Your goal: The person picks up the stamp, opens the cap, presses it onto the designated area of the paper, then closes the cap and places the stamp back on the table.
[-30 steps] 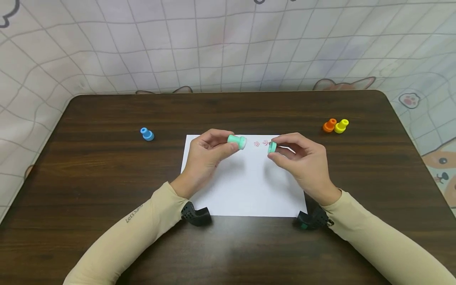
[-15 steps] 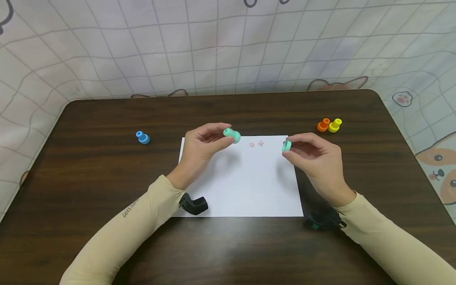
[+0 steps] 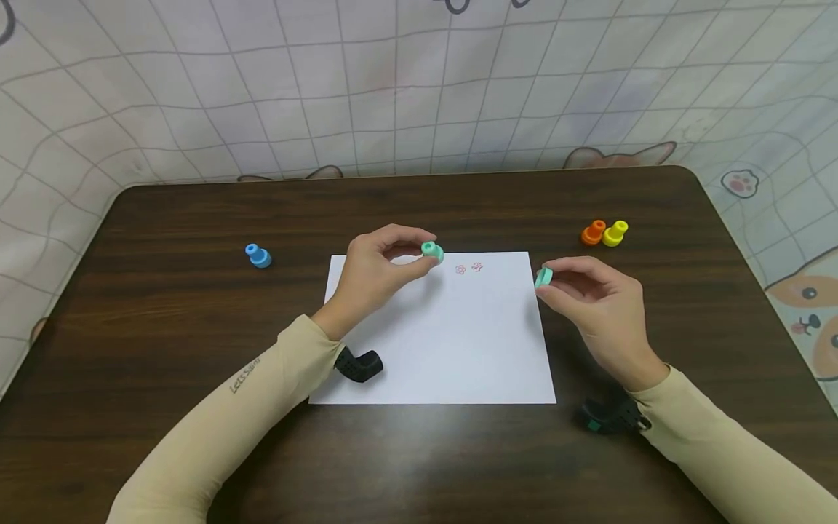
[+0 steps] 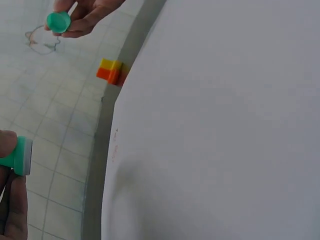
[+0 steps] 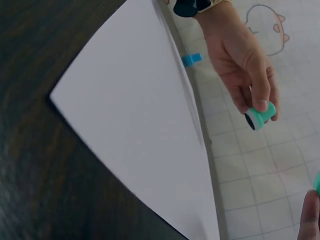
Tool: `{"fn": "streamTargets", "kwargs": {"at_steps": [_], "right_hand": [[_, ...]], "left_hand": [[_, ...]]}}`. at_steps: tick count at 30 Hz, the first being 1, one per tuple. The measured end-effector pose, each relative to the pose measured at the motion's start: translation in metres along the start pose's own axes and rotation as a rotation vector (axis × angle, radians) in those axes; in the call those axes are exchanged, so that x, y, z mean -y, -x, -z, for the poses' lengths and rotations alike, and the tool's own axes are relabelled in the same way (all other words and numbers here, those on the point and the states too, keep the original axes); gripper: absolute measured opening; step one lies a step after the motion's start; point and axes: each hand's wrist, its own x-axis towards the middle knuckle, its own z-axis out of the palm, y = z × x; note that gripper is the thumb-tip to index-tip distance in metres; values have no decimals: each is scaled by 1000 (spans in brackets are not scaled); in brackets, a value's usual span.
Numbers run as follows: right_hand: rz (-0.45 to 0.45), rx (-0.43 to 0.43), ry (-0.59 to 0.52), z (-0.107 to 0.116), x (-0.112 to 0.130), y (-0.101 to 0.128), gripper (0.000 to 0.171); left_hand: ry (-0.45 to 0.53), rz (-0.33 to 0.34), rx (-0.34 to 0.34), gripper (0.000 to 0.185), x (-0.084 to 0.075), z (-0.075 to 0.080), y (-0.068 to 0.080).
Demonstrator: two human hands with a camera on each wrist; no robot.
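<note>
1. Left hand (image 3: 376, 266) pinches the green stamp (image 3: 432, 251) between thumb and fingertips, held above the far left part of the paper (image 3: 432, 349). Long axis tilted, face down and toward the right, handle end up under the fingers.
2. Right hand (image 3: 592, 302) pinches the green cap (image 3: 543, 276) at its fingertips, just off the paper's right edge, over bare table (image 3: 164, 327). Cap stands on edge, flat face pointing left toward the stamp.
3. Compared with 0.5 s ago: cap carried further right and a little nearer, now past the paper's edge; gap between stamp and cap wider. Stamp barely shifted, turned more face-down. Compared with 1.0 s ago: the 2 pieces were almost touching over the paper, now well apart.
4. 2 small red prints (image 3: 468, 268) sit near the far edge of the paper, between stamp and cap, just right of the stamp.
5. Blank paper to the left of and nearer than the prints, wide and unmarked, under and in front of the stamp.
6. Blue stamp (image 3: 258, 255) stands well left of the paper; orange stamp (image 3: 593, 232) and yellow stamp (image 3: 615, 233) touch side by side at far right, beyond the right hand.
7. Open dark table on the near side and on both flanks.
</note>
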Motion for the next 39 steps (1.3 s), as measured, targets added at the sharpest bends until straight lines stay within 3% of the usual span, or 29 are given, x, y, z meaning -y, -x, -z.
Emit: {"fn": "streamTargets", "kwargs": {"at_steps": [8, 17, 31, 34, 39], "right_hand": [[5, 7, -20, 5, -5, 1, 33], [-3, 11, -16, 6, -8, 0, 33], [-27, 14, 14, 3, -10, 1, 33], [-34, 17, 8, 2, -11, 1, 33], [-38, 30, -3, 0, -12, 2, 33]], "left_hand": [[-82, -24, 31, 20, 8, -7, -8], [-249, -101, 112, 20, 16, -10, -13], [-334, -128, 169, 22, 11, -8, -22], [-336, -111, 178, 21, 13, -7, -26], [-329, -18, 197, 20, 17, -5, -31]]}}
